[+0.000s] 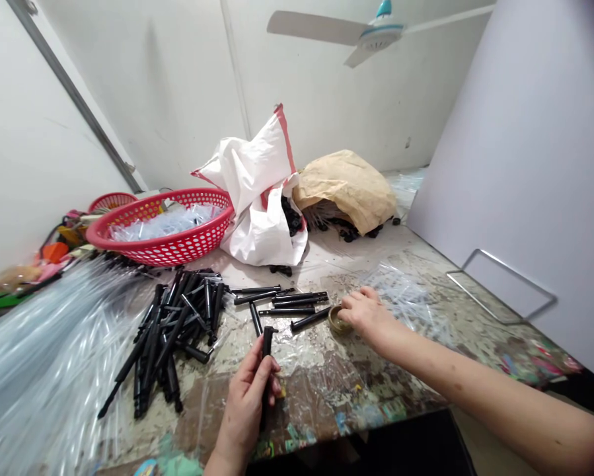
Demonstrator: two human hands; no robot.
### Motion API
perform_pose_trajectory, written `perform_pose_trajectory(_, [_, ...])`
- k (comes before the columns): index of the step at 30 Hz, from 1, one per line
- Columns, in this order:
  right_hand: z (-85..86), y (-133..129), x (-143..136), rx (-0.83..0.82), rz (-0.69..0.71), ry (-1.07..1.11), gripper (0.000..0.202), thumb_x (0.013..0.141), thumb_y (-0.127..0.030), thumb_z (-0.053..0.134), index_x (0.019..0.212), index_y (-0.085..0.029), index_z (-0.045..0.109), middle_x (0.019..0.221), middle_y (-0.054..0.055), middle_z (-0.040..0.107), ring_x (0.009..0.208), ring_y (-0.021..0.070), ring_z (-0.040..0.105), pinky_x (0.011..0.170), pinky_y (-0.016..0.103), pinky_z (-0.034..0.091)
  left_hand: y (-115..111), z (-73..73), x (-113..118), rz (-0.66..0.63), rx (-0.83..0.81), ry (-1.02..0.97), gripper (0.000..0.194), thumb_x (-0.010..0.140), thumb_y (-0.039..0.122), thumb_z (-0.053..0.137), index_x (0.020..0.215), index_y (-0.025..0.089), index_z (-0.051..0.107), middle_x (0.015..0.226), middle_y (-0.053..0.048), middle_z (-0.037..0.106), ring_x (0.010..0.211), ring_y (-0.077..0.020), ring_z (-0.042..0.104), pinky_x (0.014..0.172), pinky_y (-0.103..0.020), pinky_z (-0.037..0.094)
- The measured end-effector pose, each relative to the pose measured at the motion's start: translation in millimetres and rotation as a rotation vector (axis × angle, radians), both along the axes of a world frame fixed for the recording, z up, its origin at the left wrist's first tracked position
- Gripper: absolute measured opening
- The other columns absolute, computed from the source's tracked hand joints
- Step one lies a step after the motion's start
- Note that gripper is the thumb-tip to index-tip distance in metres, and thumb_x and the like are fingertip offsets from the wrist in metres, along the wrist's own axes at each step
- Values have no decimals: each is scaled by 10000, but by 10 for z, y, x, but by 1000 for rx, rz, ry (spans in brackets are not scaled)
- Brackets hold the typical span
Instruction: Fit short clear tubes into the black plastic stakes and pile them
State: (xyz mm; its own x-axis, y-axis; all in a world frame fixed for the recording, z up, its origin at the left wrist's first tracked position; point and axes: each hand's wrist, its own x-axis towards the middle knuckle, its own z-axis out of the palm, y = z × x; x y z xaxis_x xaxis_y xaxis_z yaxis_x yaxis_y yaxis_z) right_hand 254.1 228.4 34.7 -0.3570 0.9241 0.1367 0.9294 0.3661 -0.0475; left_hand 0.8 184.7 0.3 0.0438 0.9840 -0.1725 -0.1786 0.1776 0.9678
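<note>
My left hand [250,396] is wrapped round a black plastic tube [267,342], held upright near the table's front edge. My right hand [366,314] reaches to a small round brownish container [337,322]; its fingertips are bent down at the rim and inside, and whatever they touch is hidden. Between the hands and the bags lie several loose black tubes [297,311]. A large heap of black tubes [172,330] is on the left. Small clear plastic pieces [406,297] spread out behind and to the right of my right hand.
Long clear plastic strips [43,357] cover the left side. Behind stand a red basket [178,248] of clear pieces, a white sack [257,172] and a tan bag [346,185]. A white panel [515,185] with a metal wire frame [505,284] borders the right.
</note>
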Motion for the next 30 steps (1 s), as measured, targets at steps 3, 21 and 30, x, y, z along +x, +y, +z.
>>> perform_pose_trajectory(3, [25,-11,16,-5,-27,14,235,763,-30,493,661,-188,634,735,58,604,772,195,500,815,386,275,-1,-3,2,-4,-11,-13,590,747,388,637,1266,155,481,711,6,596,520,-84,527,438,-187,418])
perform_pose_trajectory(21, [52,-236,-869,-203,-11,882,223,891,-315,395,874,-188,578,845,40,633,791,160,573,724,286,443,-18,-60,-57,-41,-44,-140,563,786,351,615,1308,235,437,787,-9,559,466,-33,438,380,-142,313])
perform_pose_trajectory(30, [20,-205,-950,-184,-14,882,201,892,-304,400,885,-195,569,848,36,620,805,162,571,738,285,443,-20,-78,-75,-62,-65,-161,564,783,357,612,1308,233,446,759,1,540,476,-43,446,376,-148,311])
